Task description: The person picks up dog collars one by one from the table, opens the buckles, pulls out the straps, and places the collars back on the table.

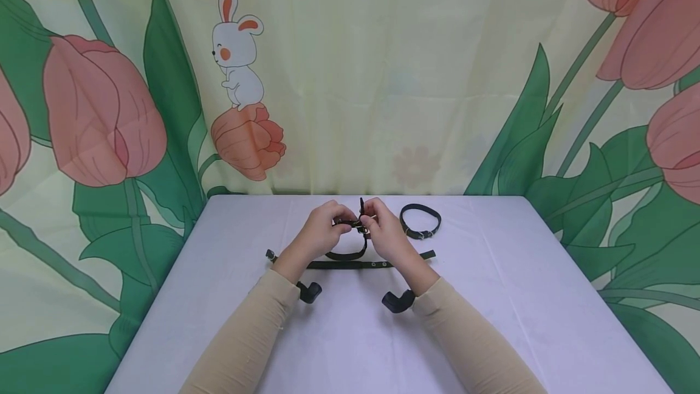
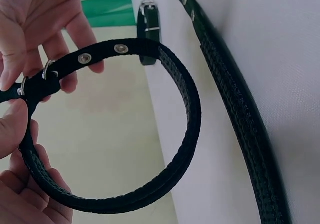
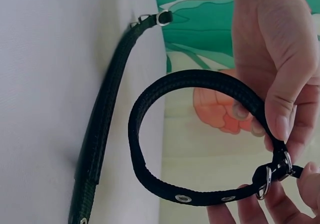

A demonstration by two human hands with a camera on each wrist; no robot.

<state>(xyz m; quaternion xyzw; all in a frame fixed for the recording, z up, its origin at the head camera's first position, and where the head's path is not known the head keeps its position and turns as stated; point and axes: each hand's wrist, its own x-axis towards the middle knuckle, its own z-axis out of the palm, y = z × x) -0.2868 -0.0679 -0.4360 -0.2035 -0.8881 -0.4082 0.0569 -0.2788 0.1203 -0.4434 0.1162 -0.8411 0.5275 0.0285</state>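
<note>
Both hands hold a black dog collar [image 1: 347,256] whose round loop hangs below the fingers in the head view. My left hand [image 1: 325,228] pinches the band beside the metal buckle [image 3: 287,165], thumb on top. At the other side my right hand [image 1: 384,228] grips the strap's tip at the buckle; its thumb and fingertips are around it. The strap passes through the buckle, a D-ring [image 2: 49,69] sits close by, and metal eyelets [image 2: 85,58] dot the band. Part of the buckle is hidden by the fingers in the head view.
A second collar [image 1: 352,265] lies stretched straight across the white table [image 1: 492,321], below the hands. Further back on the right lies a third collar [image 1: 420,206], buckled into a ring. A curtain [image 1: 350,78] with printed tulips and a rabbit hangs behind the table.
</note>
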